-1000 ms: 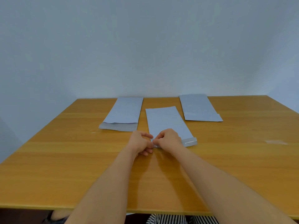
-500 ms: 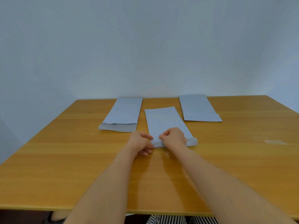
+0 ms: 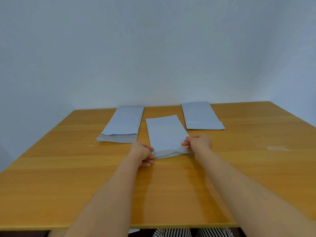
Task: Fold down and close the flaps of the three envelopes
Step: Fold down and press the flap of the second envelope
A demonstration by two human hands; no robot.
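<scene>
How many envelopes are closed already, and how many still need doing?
The right envelope looks closed already, lying flat. Both hands, left hand and right hand, are pinching the near corners of the middle envelope, folding its flap. The left envelope still shows its flap open, so that one is left.

Even soft light, faint shadows, wide-angle edge bending.

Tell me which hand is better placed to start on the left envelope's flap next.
Left. The left hand sits just below the left envelope, whose flap still lies open; the right hand is across the middle envelope.
</scene>
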